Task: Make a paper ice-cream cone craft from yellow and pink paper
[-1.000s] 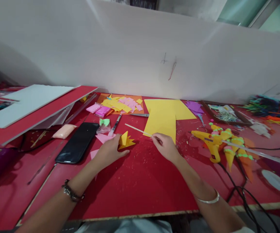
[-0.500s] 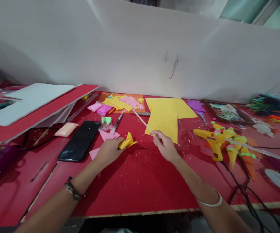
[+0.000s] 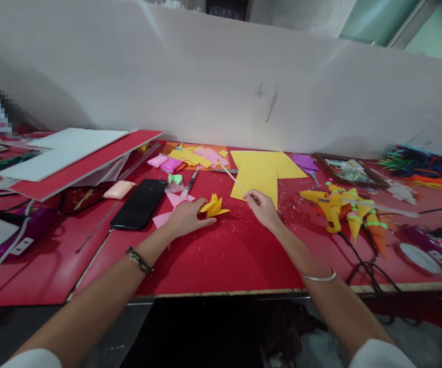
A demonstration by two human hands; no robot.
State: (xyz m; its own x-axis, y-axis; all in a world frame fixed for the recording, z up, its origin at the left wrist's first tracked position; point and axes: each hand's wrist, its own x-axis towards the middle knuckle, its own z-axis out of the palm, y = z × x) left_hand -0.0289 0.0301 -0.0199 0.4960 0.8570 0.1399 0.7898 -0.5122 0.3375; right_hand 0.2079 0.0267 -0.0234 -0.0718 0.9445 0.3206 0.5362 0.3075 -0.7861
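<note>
My left hand (image 3: 186, 219) is by a small yellow folded-paper flower (image 3: 215, 205) with pointed petals. Its thumb stands apart from the fingers, and the fingertips are at the flower's left side; whether they touch it I cannot tell. Pink paper pieces (image 3: 162, 220) lie partly under this hand. In my right hand (image 3: 263, 208), a thin pale stick (image 3: 231, 176) is pinched near one end and points away to the left. Just beyond that hand lie large yellow paper sheets (image 3: 257, 176).
On the left are a black phone (image 3: 139, 204), a peach-coloured packet (image 3: 119, 189) and white and red boards (image 3: 63, 153). A yellow glue gun (image 3: 330, 207) with cords lies right, beside yellow and orange cones (image 3: 354, 227). A tray (image 3: 349, 170) stands behind.
My left hand has loosened from the yellow paper flower, its thumb now spread away. The right hand still holds the stick. The view has shifted, bringing the table's front edge higher.
</note>
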